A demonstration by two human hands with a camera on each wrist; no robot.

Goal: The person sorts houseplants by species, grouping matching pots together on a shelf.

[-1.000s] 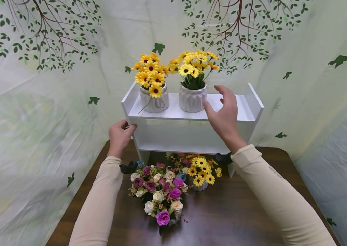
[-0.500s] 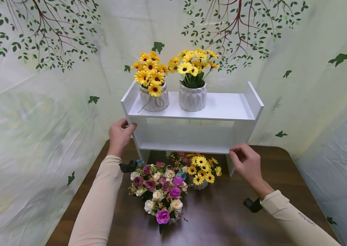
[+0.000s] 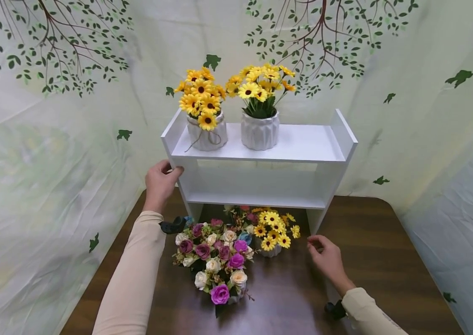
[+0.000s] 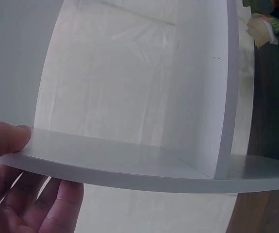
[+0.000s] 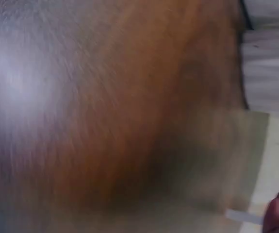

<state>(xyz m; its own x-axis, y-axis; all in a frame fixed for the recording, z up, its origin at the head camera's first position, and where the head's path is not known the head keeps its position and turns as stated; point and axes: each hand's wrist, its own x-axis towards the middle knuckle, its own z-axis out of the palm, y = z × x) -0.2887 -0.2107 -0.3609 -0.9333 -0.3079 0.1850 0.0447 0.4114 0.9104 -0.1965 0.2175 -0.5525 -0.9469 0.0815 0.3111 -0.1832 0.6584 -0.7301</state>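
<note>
The white two-tier shelf stands upright on the dark wood-grain table, its sides rising past the top board at each end, which would help keep things from sliding off. The person's left hand pinches the left side panel, thumb on the inner face and fingers against the outer one, probably to steady a light frame. On the top board two white pots stand upright, slightly apart: a twine-tied pot of orange-yellow daisies near the left end and, beside it, a fluted pot of yellow ones, perhaps spaced so both bunches show. A third daisy pot is on the table by the shelf's foot, next to clustered roses in mauve, cream and magenta. To the right of these hangs the right hand, fingers loosely bent and holding nothing; whether its fingertips meet, I cannot tell. Behind everything is a leaf-printed cloth
</note>
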